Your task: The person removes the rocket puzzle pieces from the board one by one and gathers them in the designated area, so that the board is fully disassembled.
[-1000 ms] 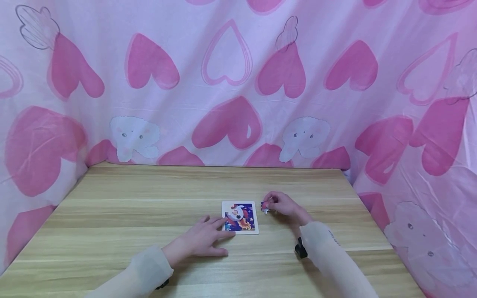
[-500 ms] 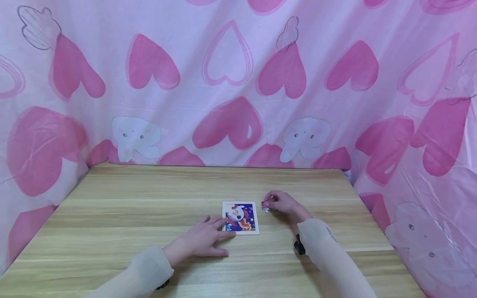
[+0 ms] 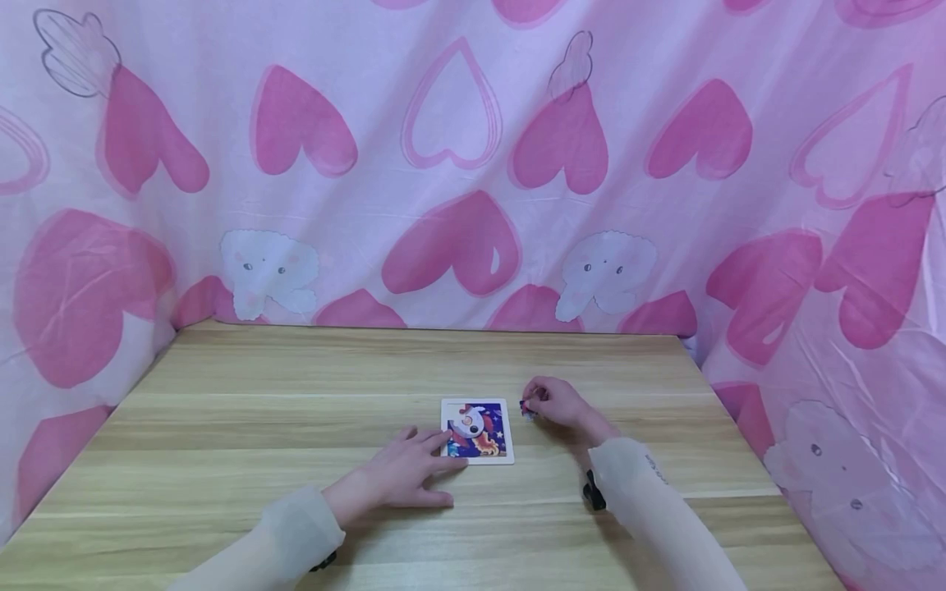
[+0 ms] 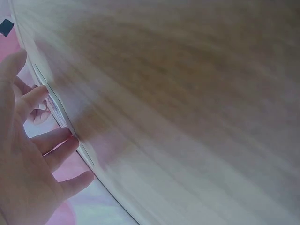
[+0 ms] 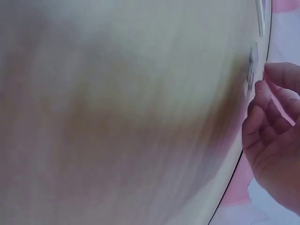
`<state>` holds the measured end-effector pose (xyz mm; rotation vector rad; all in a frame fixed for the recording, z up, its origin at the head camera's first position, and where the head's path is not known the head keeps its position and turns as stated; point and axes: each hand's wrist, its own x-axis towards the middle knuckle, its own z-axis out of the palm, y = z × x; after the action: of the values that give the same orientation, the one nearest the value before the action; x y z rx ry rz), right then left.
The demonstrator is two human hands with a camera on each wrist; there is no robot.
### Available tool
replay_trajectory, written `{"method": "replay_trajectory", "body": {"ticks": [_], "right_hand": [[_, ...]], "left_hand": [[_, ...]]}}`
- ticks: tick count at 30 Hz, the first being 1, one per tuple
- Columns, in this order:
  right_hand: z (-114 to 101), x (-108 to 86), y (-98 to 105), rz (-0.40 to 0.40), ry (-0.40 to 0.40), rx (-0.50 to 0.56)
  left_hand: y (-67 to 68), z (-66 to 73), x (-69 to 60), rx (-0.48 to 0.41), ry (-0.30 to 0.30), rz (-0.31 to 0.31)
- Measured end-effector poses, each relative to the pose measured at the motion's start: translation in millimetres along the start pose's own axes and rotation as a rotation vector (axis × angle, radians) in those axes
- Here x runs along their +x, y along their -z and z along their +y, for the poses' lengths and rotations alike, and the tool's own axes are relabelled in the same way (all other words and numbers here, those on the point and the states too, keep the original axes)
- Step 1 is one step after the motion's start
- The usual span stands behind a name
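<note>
Head view has the small puzzle piece (image 3: 526,408) just right of the puzzle board (image 3: 488,461), apart from it. The right hand (image 3: 559,404) pinches that piece with its fingertips, its other fingers curled in. The left hand (image 3: 406,469) lies spread with fingers nearly straight, gripping nothing; two fingertips touch the board's left and near edges, while the thumb rests apart, toward the near side of the table (image 3: 296,394).

The piece could slip or twist, I judge, since so little of it is held and the fingers cover much of its face. The board could also skid or turn if the left fingertips bear on one edge only, and a sideways shove might lift pieces already lying in the frame.

From above, the head camera gives the board's picture and a pale patch at its far-left corner; neither wrist view shows these. The right wrist view instead catches the piece almost edge-on by the fingertips, with the board's corner beyond. It is too blurred there to tell whether the piece touches the table. The left wrist view shows how flat the board lies, and the right hand behind it.
</note>
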<state>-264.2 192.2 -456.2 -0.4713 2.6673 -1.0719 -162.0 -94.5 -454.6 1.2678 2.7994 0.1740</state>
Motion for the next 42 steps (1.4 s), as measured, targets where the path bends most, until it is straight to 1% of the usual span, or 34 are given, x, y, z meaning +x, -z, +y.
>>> {"method": "replay_trajectory", "body": {"ticks": [4, 9, 13, 17, 20, 26, 28, 32, 35, 39, 42], "right_hand": [[-6.9, 0.5, -8.4, -0.020, 0.119, -0.001], [-17.0, 2.3, -18.6, -0.058, 0.248, -0.055], [-24.0, 3.5, -25.3, -0.105, 0.309, -0.105], [-27.5, 5.0, -30.4, -0.130, 0.322, -0.161], [-27.8, 6.2, -32.5, -0.142, 0.308, -0.198], [-30.5, 7.6, -31.8, -0.170, 0.294, -0.213], [-31.9, 7.9, -31.4, -0.178, 0.295, -0.218], [-32.4, 8.9, -31.6, -0.179, 0.293, -0.236], [-32.7, 8.8, -31.6, -0.172, 0.305, -0.244], [-34.1, 8.1, -30.9, -0.177, 0.312, -0.238], [-35.2, 7.5, -30.1, -0.183, 0.302, -0.229]], "left_hand": [[-1.8, -1.8, 0.4, 0.008, -0.004, 0.006], [-2.3, -2.9, 0.7, 0.015, -0.012, 0.016], [-1.1, -2.4, 0.7, 0.011, -0.010, 0.013], [-0.6, -1.9, 1.4, 0.009, -0.007, 0.009], [-1.8, -1.9, 2.5, 0.012, -0.008, 0.009], [-1.1, -1.3, 2.6, -0.003, 0.003, 0.007], [-1.4, -0.6, 2.6, 0.010, -0.001, 0.021], [-4.0, 1.6, 4.1, 0.064, -0.031, 0.067], [-5.6, 3.7, 7.9, 0.074, -0.055, 0.088], [-7.1, 6.9, 13.9, 0.075, -0.072, 0.101], [-7.6, 9.1, 17.5, 0.088, -0.076, 0.107]]}}
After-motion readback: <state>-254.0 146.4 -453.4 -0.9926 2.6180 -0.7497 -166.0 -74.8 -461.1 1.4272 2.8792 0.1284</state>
